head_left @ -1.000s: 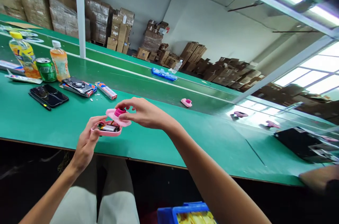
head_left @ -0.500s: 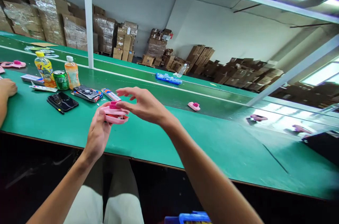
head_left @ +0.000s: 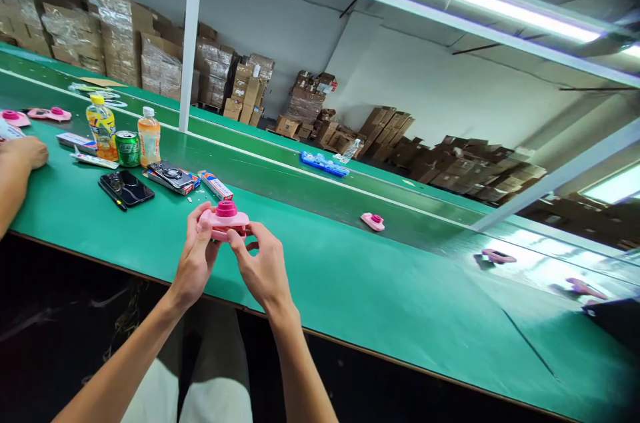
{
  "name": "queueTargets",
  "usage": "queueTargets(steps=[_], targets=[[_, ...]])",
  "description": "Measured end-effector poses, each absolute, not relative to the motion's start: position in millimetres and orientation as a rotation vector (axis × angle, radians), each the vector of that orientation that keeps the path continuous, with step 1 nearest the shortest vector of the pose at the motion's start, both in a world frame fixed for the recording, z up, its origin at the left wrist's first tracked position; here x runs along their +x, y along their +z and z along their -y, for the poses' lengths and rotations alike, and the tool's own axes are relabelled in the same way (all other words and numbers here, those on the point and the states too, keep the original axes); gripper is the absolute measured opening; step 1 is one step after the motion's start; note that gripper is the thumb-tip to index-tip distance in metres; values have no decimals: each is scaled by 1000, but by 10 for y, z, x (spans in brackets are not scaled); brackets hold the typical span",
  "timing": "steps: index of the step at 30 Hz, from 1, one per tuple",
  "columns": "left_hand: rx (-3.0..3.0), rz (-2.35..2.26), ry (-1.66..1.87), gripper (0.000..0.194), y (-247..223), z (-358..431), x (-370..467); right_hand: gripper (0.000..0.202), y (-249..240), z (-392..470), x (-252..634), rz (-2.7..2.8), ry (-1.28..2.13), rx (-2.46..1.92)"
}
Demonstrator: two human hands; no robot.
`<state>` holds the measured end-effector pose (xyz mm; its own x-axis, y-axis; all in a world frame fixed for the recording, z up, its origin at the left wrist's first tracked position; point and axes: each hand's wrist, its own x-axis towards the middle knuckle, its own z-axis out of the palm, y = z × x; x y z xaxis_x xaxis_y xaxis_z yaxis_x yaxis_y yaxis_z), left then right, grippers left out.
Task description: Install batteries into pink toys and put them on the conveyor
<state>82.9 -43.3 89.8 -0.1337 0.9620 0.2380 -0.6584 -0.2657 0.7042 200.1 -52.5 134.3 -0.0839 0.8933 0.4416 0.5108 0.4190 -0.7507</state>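
Note:
A pink toy camera (head_left: pixel 227 216) with a raised magenta lens is held above the green bench, lens upward. Its two shell halves stand slightly apart, and reddish parts show in the gap on the right. My left hand (head_left: pixel 196 255) grips its left end, thumb on the front edge. At the right end, my right hand (head_left: pixel 261 260) pinches the shell between thumb and fingers. Just behind the hands lies a white, blue and red carton (head_left: pixel 216 185), with small white bits beside it.
Left on the bench are a black phone (head_left: pixel 129 188), stacked boxes (head_left: pixel 173 176), a green can (head_left: pixel 127 148) and two drink bottles (head_left: pixel 149 136). Another person's hand (head_left: pixel 30 151) rests at far left. More pink cameras (head_left: pixel 373 221) and a blue tray (head_left: pixel 324 163) sit on the belt.
My right hand has come down from above the toy camera and now grips its right end. The camera has turned, showing its lens more fully. The whole view has shifted slightly.

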Motion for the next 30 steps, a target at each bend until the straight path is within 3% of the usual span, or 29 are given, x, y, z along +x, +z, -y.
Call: queueTargets(steps=[6,11,14,17,21,24,30], targets=[[721,-624,1773,52,766,396,936,33,1051,480,1865,1530,703,-1099],[748,-742,1833,60,674,376,1044,34,799,457,1855,1524,457,-1106],[812,-859,1845,55,589,352,1069,29,718,460,1892,1548,312,-1126],[826,-908,1836,49,509,332,1074,26,642,459,1932,1574,249,-1138],[821,-835,1779,57,476,331,1085,22,475,456,1933,1477,214,-1148],[811,-779,1722,58,454,324,1100,22,326,458,1893,1322,264,-1156],[694,-722,1642,61,301,218,1097,43,306,440,1884,1175,589,-1119]])
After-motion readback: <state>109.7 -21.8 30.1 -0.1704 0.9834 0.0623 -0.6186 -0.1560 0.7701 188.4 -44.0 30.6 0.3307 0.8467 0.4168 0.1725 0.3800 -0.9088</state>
